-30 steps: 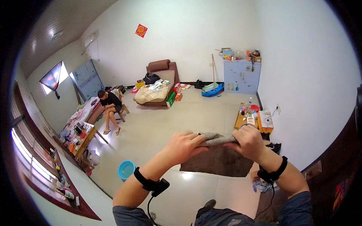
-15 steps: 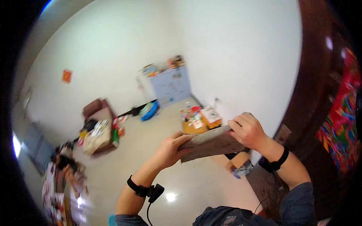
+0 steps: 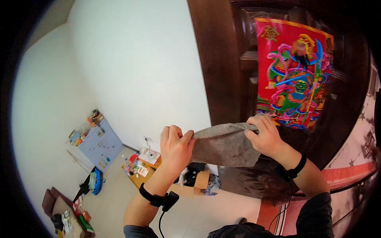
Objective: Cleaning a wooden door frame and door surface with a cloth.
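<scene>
A folded grey-brown cloth (image 3: pixel 226 146) hangs stretched between my two hands, in front of a dark wooden door (image 3: pixel 222 59). My left hand (image 3: pixel 174 146) pinches its left top corner between thumb and fingers. At the opposite corner my right hand (image 3: pixel 265 133) is closed on the upper edge, fingers curled over it. The cloth's lower edge hangs loose. Behind and above my right hand, a red poster (image 3: pixel 295 75) with a colourful armoured figure is fixed to the door; its lower edge lies close to my knuckles.
Below the cloth stands an open cardboard box (image 3: pixel 202 180) with dark things inside. Left of it are a low wooden table (image 3: pixel 139 179) with clutter and a blue-grey cabinet (image 3: pixel 101 144) against the white wall (image 3: pixel 139 71). A brown sofa (image 3: pixel 51 200) with items sits at lower left.
My view has swung right, bringing the door and its poster in front of me. The cloth, still in both hands, now hangs more open, showing its broad face.
</scene>
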`<state>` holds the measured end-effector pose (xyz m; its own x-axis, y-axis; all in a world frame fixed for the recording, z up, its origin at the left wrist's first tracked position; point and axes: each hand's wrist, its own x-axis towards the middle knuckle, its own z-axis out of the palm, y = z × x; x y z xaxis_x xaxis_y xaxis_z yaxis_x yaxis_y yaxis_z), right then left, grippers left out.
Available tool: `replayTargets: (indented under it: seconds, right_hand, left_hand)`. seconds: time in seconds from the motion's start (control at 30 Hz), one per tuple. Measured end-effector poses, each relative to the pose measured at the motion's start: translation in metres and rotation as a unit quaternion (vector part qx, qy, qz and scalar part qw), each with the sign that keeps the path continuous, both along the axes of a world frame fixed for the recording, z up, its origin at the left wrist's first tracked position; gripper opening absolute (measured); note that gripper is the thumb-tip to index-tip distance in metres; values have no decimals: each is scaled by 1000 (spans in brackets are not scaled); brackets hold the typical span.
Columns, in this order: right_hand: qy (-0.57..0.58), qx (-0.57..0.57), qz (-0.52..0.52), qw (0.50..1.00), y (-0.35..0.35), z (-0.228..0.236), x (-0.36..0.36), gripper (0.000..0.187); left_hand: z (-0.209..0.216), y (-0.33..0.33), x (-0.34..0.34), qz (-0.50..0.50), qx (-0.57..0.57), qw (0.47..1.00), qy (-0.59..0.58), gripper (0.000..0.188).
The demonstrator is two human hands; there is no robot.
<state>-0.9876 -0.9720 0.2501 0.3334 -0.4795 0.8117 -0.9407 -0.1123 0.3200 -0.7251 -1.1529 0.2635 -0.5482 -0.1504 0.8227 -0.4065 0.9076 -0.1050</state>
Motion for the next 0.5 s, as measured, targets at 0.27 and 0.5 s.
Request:
replayTargets:
  seconds: [0.27, 0.5]
  right_hand:
    - [62, -61, -181, 980, -1, 38, -31, 54]
    - [154, -225, -326, 905, -66, 104, -84, 58]
  left_hand:
    - [30, -14, -102, -81, 102, 987, 91, 19]
    - [83, -58, -178, -195, 81, 946, 245, 39]
